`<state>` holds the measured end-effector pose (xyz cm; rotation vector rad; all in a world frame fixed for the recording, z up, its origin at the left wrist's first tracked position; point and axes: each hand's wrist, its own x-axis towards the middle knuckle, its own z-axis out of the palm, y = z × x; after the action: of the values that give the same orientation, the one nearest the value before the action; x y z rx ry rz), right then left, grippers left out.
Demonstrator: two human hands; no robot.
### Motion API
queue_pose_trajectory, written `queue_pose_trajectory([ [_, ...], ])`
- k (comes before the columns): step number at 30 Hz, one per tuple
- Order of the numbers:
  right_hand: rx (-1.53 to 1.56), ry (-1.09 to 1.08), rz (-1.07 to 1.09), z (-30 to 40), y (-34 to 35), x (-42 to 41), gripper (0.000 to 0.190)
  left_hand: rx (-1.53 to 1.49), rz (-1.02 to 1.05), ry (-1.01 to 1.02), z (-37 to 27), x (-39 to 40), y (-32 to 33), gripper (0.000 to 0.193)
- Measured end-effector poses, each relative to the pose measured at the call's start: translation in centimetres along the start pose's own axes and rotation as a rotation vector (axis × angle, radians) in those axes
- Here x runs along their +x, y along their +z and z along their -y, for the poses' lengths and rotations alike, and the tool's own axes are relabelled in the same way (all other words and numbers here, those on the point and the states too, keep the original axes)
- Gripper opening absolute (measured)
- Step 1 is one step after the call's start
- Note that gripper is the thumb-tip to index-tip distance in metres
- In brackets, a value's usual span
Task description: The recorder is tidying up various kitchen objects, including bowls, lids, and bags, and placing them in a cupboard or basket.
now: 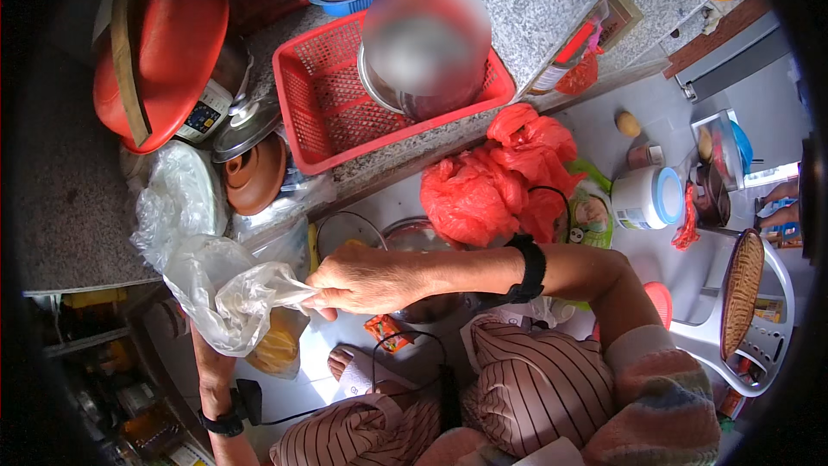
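Observation:
My right hand (pixel 356 279) pinches the twisted edge of a thin, translucent white plastic bag (pixel 223 294) between thumb and fingers. The crumpled bag spreads leftward from that grip. My left wrist (pixel 217 372) comes up from below, and the left hand itself is hidden behind the bag, so its hold cannot be made out. Close by hangs or rests a clear bag with yellow-orange contents (pixel 275 346), partly covered by the white plastic. Another white plastic bag (pixel 181 188) lies on the counter just beyond.
A red plastic basket (pixel 323 123) holding a metal pot (pixel 388 90) sits at the counter's edge. Left of it are a brown lid (pixel 255 175), a glass lid (pixel 249 126) and a red basin (pixel 168 58). Red plastic bags (pixel 485 188), a white tub (pixel 647 197) and a chair (pixel 705 336) stand lower.

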<state>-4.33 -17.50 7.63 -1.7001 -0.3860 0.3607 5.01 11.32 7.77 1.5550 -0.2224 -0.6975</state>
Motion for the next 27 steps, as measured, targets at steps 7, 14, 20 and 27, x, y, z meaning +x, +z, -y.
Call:
queue_pose_trajectory([
  [7,0.086,0.047,0.012,0.5,0.3,-0.1,0.038,0.239,-0.045,0.087,0.6,-0.6,-1.1,0.053],
  [14,0.185,-0.034,0.030,-0.2,1.6,0.5,0.037,0.193,-0.024,0.078,1.3,-1.2,-2.5,0.045],
  [20,0.686,0.165,0.212,-0.2,3.9,0.2,0.040,0.088,-0.264,0.089,1.7,-4.0,-2.9,0.051],
  [27,1.012,0.142,0.517,-1.2,9.2,1.6,0.039,0.204,-0.428,0.073,1.7,-8.7,-4.2,0.055],
])
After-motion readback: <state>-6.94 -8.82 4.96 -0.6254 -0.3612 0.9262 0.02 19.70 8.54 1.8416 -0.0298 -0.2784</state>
